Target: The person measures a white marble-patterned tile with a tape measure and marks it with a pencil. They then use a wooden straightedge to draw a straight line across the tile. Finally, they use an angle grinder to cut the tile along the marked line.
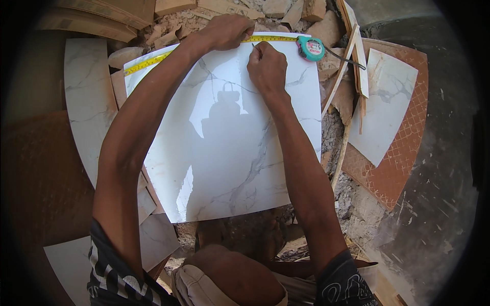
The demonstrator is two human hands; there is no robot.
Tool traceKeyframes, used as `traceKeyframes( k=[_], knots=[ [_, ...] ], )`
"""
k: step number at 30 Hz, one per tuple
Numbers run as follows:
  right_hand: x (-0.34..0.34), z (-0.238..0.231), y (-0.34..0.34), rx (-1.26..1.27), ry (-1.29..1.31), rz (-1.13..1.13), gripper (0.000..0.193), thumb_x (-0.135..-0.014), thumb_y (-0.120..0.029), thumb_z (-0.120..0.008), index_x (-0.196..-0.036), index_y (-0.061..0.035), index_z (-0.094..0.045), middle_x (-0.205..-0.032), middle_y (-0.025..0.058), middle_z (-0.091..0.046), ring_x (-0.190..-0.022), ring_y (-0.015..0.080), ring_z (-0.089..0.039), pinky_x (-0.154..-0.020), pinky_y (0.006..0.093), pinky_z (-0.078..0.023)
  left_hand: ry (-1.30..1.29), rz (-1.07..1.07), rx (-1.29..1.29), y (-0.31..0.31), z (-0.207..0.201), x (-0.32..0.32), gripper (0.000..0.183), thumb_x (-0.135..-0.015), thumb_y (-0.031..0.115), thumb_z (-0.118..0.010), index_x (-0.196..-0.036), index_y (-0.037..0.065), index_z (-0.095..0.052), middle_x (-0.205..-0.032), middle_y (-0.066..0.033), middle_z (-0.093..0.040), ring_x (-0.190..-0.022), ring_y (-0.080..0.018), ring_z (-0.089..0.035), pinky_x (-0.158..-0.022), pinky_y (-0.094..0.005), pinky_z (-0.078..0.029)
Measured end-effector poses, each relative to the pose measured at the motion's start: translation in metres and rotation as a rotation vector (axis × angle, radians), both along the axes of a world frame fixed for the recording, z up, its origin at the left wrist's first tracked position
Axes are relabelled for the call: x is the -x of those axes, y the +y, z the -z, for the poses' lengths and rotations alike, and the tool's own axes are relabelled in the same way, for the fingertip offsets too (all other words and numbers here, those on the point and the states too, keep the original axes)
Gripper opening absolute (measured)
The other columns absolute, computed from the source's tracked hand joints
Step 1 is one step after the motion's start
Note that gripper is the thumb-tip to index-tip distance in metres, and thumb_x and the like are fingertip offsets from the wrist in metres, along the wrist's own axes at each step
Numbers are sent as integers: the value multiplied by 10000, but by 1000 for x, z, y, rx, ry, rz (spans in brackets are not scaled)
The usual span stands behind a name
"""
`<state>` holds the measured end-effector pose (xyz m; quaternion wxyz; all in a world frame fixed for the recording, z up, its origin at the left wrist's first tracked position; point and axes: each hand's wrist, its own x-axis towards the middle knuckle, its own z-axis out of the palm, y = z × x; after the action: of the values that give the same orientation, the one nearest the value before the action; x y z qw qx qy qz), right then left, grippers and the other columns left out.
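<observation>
A large white marble-look tile (229, 168) with grey veins lies before me, my shadow falling across it. Along its far edge stretches the yellow blade of a tape measure (310, 48), whose turquoise case rests at the far right corner with a dark strap. My left hand (232, 31) is closed on the blade at the far edge, its fingertips partly hidden. Just below the blade, my right hand (267, 69) is closed in a pinch against the tile. A thin pencil-like tip pokes out of its fingers; the rest of that thing is hidden.
Broken rubble (275, 7) surrounds the tile's far side. Wooden strips (357, 56) lean at the right, beside a white tile offcut (388, 102) on a brown tile back (390, 163). More tile pieces (88, 107) lie left, below cardboard boxes (94, 20). My knee is near.
</observation>
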<state>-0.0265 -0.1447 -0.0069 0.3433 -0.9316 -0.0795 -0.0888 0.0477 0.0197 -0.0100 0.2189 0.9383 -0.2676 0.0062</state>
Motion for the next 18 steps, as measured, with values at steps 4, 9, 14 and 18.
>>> traceKeyframes(
  k=[4, 9, 14, 18],
  knots=[
    [3, 1, -1, -37, -32, -2, 96, -860, -56, -594, -821, 25, -628, -698, 241, -649, -668, 417, -659, -647, 511, -513, 4, -6, -17, -1, 0, 0, 70, -891, 97, -596, -955, 91, -624, -930, -125, -684, -913, -341, -644, -752, -471, -492],
    [2, -2, 1, -14, -9, -1, 89, -858, -50, -589, -830, 23, -631, -686, 242, -643, -662, 414, -658, -647, 510, -511, 54, -28, -51, -4, -8, 3, 89, -914, 104, -576, -983, 80, -627, -960, -133, -689, -928, -349, -643, -768, -482, -498],
    [1, -4, 8, -3, -4, 9, 98, -860, -45, -576, -838, 35, -629, -691, 258, -642, -674, 428, -658, -660, 516, -513, 47, -22, -35, -2, -7, 4, 103, -915, 103, -572, -994, 79, -634, -968, -133, -692, -939, -348, -645, -777, -477, -500],
    [0, -4, 9, 16, 1, 15, 100, -861, -42, -575, -847, 42, -627, -695, 260, -643, -689, 432, -661, -666, 515, -515, 41, -34, -45, -2, -11, 6, 107, -916, 104, -573, -996, 81, -640, -973, -136, -695, -939, -351, -646, -782, -477, -500]
  ],
)
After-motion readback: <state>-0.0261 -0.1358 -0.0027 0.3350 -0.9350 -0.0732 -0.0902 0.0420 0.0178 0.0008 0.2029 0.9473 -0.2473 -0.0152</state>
